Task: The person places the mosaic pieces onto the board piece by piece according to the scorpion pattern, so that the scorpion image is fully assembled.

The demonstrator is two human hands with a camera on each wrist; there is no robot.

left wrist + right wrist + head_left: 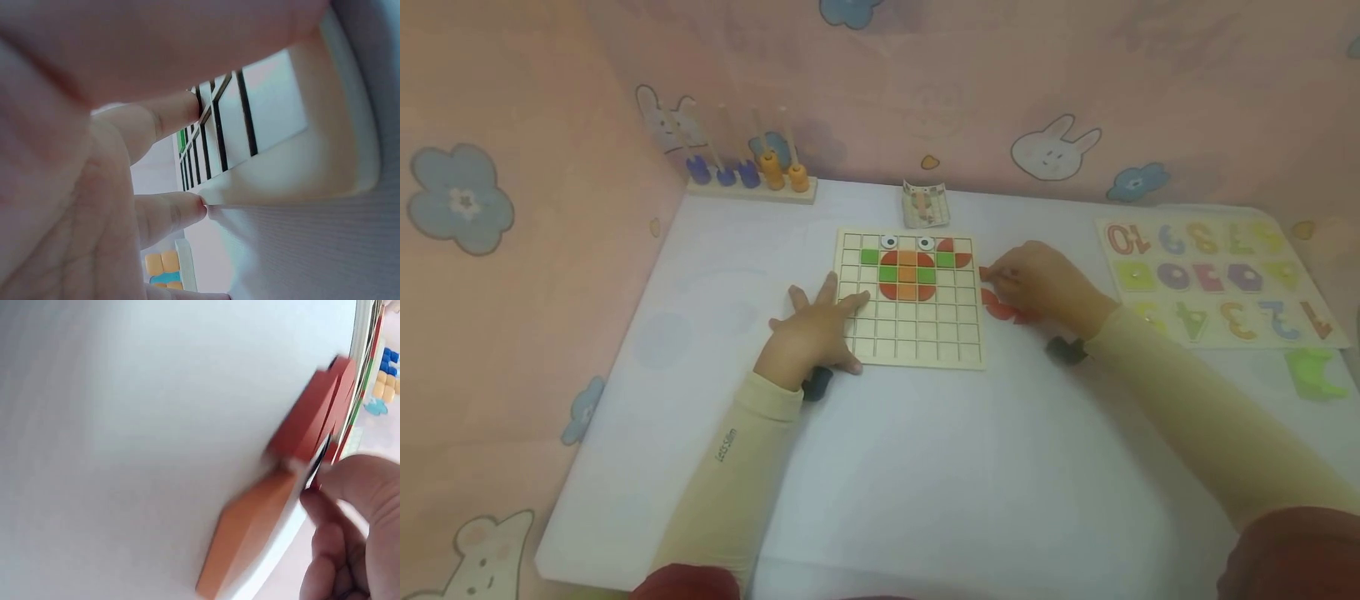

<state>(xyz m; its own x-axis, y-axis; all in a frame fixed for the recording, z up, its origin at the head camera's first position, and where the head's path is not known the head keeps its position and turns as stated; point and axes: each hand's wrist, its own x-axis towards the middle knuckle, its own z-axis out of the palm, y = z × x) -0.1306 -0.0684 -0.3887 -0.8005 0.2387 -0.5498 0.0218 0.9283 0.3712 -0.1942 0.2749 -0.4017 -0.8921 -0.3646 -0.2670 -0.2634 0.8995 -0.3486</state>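
A wooden grid board (pixel 917 333) lies on the white table, bearing a figure of red, green and orange tiles (pixel 907 275) with two eye tiles (pixel 889 242) above. My left hand (pixel 808 333) rests with fingers spread over the board's left edge. Just past the right edge, my right hand (pixel 1045 283) pinches a small red tile (pixel 315 482) between thumb and forefinger, its shape mostly hidden by the fingertips. Loose red tiles (pixel 1000 307) lie beside and partly under that hand. The right wrist view shows red pieces (pixel 306 419) and an orange-looking one (pixel 250 531) close by.
Behind the board stands a small picture card (pixel 925 206). A peg abacus (pixel 752 187) with blue and orange beads is at the back left. On the right lie a number-and-shape puzzle board (pixel 1213 292) and a green plastic piece (pixel 1315 373). Pink printed walls border the table.
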